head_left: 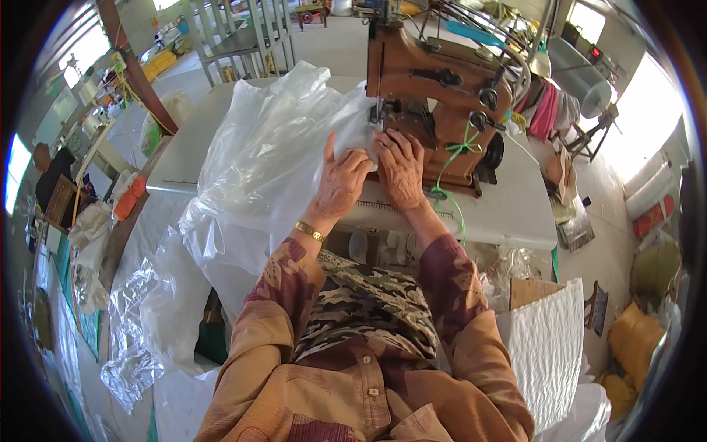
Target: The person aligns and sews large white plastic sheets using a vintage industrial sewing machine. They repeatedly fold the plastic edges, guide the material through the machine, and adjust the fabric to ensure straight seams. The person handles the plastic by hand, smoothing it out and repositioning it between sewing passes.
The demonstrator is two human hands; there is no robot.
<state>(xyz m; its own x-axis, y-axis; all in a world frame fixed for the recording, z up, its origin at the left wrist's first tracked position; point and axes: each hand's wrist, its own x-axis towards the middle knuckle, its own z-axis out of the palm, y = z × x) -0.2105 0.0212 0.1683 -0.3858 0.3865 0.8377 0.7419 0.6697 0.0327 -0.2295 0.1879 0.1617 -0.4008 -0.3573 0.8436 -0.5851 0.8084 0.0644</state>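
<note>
A brown sewing machine (434, 81) stands on a pale work table (508, 214). Clear plastic sheeting (258, 140) spreads over the table left of the machine and hangs off the front edge. My left hand (342, 177), with a gold band at the wrist, pinches the sheeting's right edge; its thumb sticks up. Close beside it, my right hand (400, 166) lies with bent fingers at the sheeting's edge, just in front of the needle area. The fingertips of both hands press on the plastic. A green string (462, 147) is tied on the machine's right side.
A grey chair (239, 44) stands behind the table. More clear plastic (158, 295) hangs at lower left, and a white-covered box (549, 346) stands at lower right. Another person (55, 169) is at far left. Yellow sacks (635, 339) lie on the right.
</note>
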